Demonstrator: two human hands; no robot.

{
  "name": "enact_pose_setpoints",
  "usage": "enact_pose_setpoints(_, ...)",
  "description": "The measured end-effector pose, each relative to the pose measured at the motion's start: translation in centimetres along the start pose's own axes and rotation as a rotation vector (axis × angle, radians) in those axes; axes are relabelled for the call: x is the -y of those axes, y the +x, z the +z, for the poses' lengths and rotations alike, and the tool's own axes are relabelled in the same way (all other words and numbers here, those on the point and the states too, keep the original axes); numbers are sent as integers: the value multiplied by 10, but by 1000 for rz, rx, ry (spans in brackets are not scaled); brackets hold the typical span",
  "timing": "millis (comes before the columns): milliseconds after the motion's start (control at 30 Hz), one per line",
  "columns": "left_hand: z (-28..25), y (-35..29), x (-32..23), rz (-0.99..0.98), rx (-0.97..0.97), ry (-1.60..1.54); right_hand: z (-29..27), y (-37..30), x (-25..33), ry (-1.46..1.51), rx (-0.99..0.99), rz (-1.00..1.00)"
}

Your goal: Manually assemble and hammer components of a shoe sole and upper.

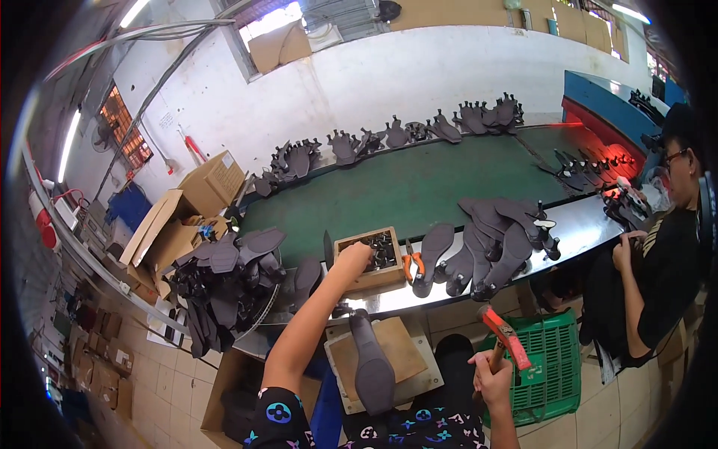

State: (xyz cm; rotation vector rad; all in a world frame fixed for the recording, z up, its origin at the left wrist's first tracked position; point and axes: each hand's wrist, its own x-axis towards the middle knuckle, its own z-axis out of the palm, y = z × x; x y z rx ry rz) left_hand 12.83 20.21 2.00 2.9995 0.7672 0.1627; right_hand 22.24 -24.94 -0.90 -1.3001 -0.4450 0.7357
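My left hand [354, 259] reaches into a wooden box [368, 280] of small black parts [385, 251]. Its fingers are bent down among them, and what they pinch, if anything, is hidden. In my right hand [493, 380] is a hammer [506, 337] with a red head, gripped by its handle and raised at the right. A dark high-heeled shoe [374, 367] lies sole up before me on a brown board [407, 352], its heel end pointing away toward the bench. Neither hand touches this shoe. Orange-handled pliers [413, 266] lean beside the box.
More dark shoes [493, 243] lie on the bench edge, and others line the far side of the green conveyor belt [389, 179]. A basket heaped with shoes [224, 269] stands left. A green crate [550, 367] sits low right. A co-worker [651, 262] sits at the right.
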Motion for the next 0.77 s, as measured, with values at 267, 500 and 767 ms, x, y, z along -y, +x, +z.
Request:
enact_pose_setpoints(267,-4,14,-18,-160,-4,129,1,5,3,-8,29,-46)
enact_pose_setpoints(500,-29,-1,-13,-276,-333,-441,-1,3,6,-12,26,-73)
enact_pose_setpoints(767,-78,-106,-97,-195,-355,-1814,38,32,54,43,195,-213)
